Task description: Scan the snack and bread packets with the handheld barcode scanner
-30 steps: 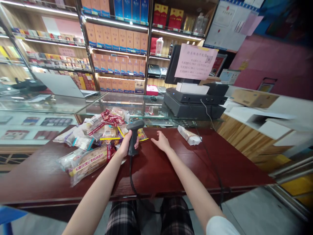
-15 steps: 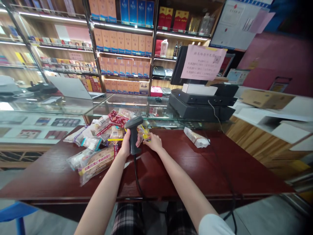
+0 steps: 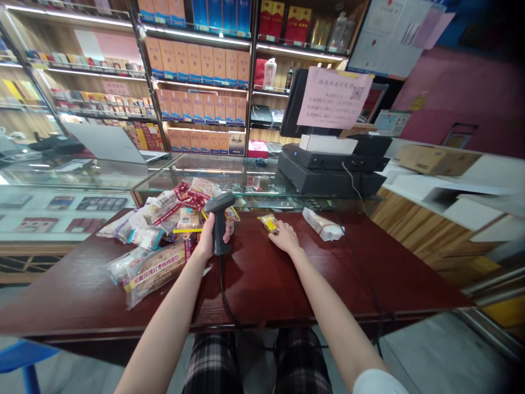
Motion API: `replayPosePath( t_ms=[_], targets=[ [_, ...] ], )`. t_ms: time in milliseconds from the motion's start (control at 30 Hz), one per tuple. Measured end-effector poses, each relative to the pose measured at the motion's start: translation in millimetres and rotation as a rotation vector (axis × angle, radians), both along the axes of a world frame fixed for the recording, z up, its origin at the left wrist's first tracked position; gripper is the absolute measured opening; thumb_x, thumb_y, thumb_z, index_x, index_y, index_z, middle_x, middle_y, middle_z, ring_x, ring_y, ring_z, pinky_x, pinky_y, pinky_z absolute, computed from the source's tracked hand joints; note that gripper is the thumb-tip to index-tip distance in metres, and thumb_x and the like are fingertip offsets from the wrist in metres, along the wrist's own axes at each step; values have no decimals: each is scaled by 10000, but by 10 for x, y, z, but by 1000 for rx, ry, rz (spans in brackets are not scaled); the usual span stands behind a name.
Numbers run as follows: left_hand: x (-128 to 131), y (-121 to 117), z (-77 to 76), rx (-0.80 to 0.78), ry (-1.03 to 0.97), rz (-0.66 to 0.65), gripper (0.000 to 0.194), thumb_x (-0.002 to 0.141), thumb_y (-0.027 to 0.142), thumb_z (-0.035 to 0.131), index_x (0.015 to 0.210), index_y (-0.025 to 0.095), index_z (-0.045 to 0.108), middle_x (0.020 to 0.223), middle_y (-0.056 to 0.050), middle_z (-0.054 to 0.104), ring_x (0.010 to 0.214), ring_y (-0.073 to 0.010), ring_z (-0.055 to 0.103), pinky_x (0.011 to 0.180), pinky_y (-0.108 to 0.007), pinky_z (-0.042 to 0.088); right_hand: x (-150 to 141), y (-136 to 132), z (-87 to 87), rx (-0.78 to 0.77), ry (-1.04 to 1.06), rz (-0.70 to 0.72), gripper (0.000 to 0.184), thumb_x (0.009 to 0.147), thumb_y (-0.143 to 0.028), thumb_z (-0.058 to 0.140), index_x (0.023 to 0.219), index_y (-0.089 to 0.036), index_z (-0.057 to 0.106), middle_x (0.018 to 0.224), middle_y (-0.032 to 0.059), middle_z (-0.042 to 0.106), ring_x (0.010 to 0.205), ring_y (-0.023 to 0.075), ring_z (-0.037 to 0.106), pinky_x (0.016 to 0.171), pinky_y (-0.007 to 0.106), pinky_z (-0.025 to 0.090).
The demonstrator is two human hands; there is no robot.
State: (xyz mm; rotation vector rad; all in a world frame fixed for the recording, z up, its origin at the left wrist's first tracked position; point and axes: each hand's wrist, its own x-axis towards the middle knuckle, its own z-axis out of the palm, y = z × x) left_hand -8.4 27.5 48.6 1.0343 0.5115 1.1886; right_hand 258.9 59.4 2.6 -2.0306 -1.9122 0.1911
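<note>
My left hand is wrapped round the grip of a black barcode scanner, held upright over the table with its cord trailing down toward me. To the right, my right hand has its fingers closed on a small yellow snack packet at the tabletop. Beyond it lies a whitish wrapped package. A heap of packaged breads and snacks spreads left of the scanner, with a long clear bag of sliced bread nearest me. The scanner partly covers another yellow-edged packet.
The dark red table borders a glass display counter. A black monitor with a pink notice stands above a black cash drawer. A laptop sits back left; shelves of boxes line the wall.
My right hand has moved right, away from the scanner, bringing the small yellow packet with it. My left hand still holds the scanner. The view has shifted slightly.
</note>
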Motion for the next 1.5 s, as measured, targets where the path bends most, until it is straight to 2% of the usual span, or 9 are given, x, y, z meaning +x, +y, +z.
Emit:
replayPosePath(
  t_ms=[167, 300, 400, 533, 633, 800, 1033, 1400, 1500],
  targets=[
    [58, -30, -18, 100, 49, 28, 652, 800, 786, 487, 666, 151, 545, 455, 17, 457, 382, -87, 410, 411, -238, 328, 272, -105, -44, 4, 22, -132, 443, 797, -399, 622, 1202, -226, 573, 1256, 137, 593, 1185, 349, 533, 981, 463, 366],
    [101, -45, -36, 85, 53, 38, 620, 780, 762, 550, 758, 142, 554, 522, 9, 518, 390, -89, 434, 407, -234, 349, 351, -111, -55, 13, 72, -102, 617, 714, -531, 722, 1240, -249, 566, 1252, 144, 588, 1172, 346, 545, 975, 469, 376],
    [127, -42, -64, 75, 46, 39, 590, 783, 736, 573, 803, 147, 539, 573, 9, 541, 386, -81, 430, 396, -230, 355, 354, -67, -45, 57, 197, -112, 476, 731, -420, 704, 1155, -224, 611, 1163, 139, 636, 1126, 327, 575, 965, 452, 400],
    [141, -40, -104, 65, 40, 21, 590, 793, 736, 560, 840, 149, 537, 590, 13, 542, 384, -77, 426, 390, -223, 355, 365, -9, 21, 63, 844, -130, 325, 781, -398, 597, 1047, -214, 621, 1089, 89, 693, 1031, 255, 649, 920, 379, 465],
    [145, -54, -119, 61, 45, -6, 603, 806, 745, 532, 906, 151, 547, 627, 6, 566, 399, -83, 447, 398, -225, 371, 364, -28, 96, -71, 1397, 12, 345, 841, -453, 505, 1089, -231, 599, 1037, 58, 727, 953, 216, 698, 888, 364, 503],
    [193, -98, -136, 29, 77, -45, 640, 805, 746, 532, 1035, 149, 549, 647, 11, 577, 399, -86, 450, 397, -226, 381, 262, -120, 166, -232, 1781, 236, 360, 891, -441, 495, 1127, -188, 594, 1026, 111, 749, 942, 222, 726, 904, 361, 525],
    [287, -157, -154, -8, 137, -101, 663, 806, 757, 517, 1030, 134, 563, 628, 12, 569, 387, -86, 443, 391, -230, 366, 116, -151, 131, -332, 1833, 302, 398, 866, -336, 480, 1237, -197, 520, 1144, 115, 717, 1069, 289, 702, 973, 501, 510],
    [337, -190, -172, 42, 317, -213, 629, 855, 724, 480, 1010, 126, 599, 635, -3, 581, 383, -83, 463, 403, -229, 335, 103, -94, 86, -234, 1795, 226, 350, 885, -372, 460, 1168, -192, 561, 1093, 100, 733, 1017, 273, 716, 987, 487, 510],
    [354, -180, -203, 37, 325, -222, 612, 870, 712, 465, 971, 125, 601, 622, -9, 576, 378, -85, 461, 398, -229, 332, 106, -69, 88, -190, 1670, 256, 374, 897, -396, 423, 1172, -192, 571, 1110, 104, 731, 1033, 277, 708, 982, 507, 513]
  ],
)
